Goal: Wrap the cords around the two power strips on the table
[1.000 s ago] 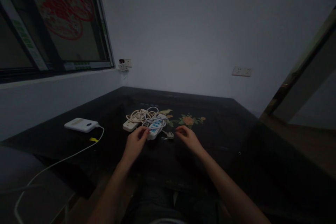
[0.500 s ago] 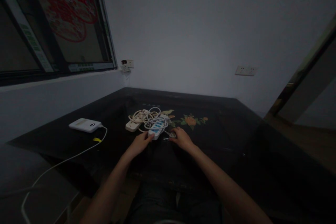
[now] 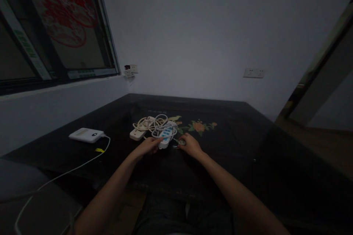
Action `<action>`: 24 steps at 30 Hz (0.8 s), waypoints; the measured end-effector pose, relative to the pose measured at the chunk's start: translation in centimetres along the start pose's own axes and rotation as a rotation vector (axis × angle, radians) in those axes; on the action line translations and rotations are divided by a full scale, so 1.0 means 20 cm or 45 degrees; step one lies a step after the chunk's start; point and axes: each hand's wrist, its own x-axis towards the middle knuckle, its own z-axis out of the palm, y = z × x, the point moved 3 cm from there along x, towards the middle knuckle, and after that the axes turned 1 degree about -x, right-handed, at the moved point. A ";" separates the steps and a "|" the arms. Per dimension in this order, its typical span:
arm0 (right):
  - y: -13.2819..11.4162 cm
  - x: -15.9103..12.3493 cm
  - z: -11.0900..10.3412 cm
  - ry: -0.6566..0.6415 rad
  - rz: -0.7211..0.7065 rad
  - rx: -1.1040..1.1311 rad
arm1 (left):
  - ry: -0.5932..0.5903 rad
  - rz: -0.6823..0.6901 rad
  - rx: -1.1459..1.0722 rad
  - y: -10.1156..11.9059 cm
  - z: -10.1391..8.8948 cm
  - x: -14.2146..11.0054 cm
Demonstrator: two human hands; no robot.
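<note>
A white power strip with blue sockets [image 3: 166,135] lies on the black table [image 3: 237,143], its white cord wound around it. My left hand [image 3: 148,145] has its fingers closed on the strip's near end. My right hand [image 3: 189,146] is curled over the plug [image 3: 181,141] just right of the strip, fingers pinched on it. Behind the strip lies a second, cream power strip [image 3: 138,133] with a tangle of cream cord [image 3: 150,122].
A white power bank [image 3: 86,135] with a white cable [image 3: 68,171] lies at the left of the table. Wall sockets [image 3: 253,73] are on the far wall and more in the corner [image 3: 130,69]. A window [image 3: 52,29] is at left, a doorway at right.
My right hand has moved left from the bare table onto the plug. My left hand has stayed at the near end of the blue-socket strip.
</note>
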 end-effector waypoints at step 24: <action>0.45 -0.66 -0.41 0.244 0.188 0.266 | -0.686 0.191 -0.037 0.13 0.45 -0.15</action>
